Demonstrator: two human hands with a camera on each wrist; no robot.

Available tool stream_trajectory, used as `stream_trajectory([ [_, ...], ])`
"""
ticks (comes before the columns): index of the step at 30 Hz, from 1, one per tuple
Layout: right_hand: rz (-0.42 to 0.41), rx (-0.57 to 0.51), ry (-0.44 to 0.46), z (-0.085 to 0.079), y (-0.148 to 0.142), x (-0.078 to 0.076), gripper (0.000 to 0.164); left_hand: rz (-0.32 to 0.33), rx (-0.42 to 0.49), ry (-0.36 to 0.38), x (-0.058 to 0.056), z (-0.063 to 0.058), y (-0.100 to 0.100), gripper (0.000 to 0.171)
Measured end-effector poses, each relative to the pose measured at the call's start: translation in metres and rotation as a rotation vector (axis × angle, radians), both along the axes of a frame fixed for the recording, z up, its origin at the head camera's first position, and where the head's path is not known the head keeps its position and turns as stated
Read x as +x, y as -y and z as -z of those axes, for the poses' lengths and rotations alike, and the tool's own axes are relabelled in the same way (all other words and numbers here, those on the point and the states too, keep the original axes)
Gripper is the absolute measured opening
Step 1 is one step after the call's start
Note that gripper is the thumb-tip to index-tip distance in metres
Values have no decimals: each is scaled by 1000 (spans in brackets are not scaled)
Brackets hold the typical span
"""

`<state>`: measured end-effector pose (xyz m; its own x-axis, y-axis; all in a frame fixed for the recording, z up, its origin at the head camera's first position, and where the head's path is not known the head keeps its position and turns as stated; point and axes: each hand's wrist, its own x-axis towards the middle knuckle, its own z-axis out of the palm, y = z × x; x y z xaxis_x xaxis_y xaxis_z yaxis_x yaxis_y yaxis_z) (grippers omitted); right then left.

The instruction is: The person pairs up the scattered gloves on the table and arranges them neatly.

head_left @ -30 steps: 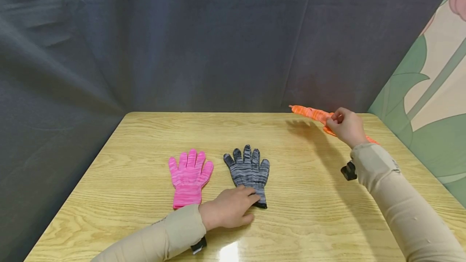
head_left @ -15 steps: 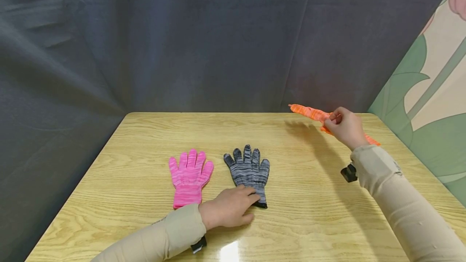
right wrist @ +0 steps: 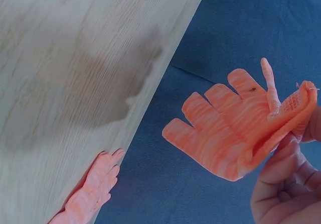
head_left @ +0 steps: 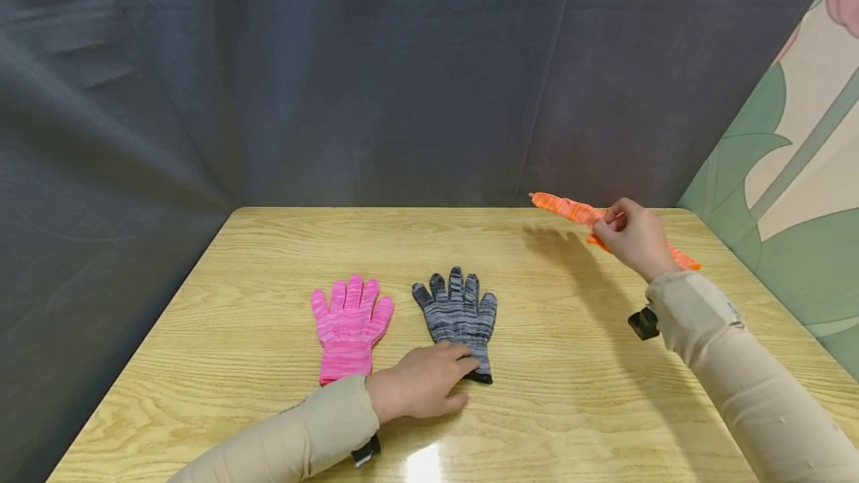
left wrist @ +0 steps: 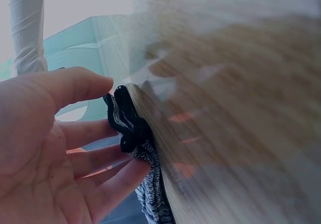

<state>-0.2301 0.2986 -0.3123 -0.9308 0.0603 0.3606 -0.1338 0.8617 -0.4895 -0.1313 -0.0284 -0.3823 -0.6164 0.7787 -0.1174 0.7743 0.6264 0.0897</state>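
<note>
Glove handling is the step in hand, as judged: you hold one orange glove (head_left: 567, 207) raised near the far right corner of the bench (head_left: 268, 241). Your right hand (head_left: 634, 238) is clamped on its cuff, thumb against fingers. A second orange glove (right wrist: 90, 190) lies close to the bench edge. Your left hand (head_left: 423, 386) has its fingers laid loosely over the cuff of the grey glove (head_left: 459, 319), thumb apart. The pink glove (head_left: 349, 326) lies nearer the left edge.

The next move appears to call for a steady pinch, the orange fingers kept from folding, and light left fingers so that the grey cuff is not dragged.

Limits noted: the head view shows your held glove nearly edge-on; your right hand partly hides the second orange one, which the right wrist view cuts off. How hard your left fingers press cannot be told.
</note>
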Motion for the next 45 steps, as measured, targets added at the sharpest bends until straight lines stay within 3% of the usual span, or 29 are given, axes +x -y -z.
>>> stream_trajectory([
  [10,-35,-21,57,0,5,6,19,0,-1,4,0,-1,1,48],
  [45,-53,21,42,-8,12,16,18,7,2,10,-1,-1,2,48],
])
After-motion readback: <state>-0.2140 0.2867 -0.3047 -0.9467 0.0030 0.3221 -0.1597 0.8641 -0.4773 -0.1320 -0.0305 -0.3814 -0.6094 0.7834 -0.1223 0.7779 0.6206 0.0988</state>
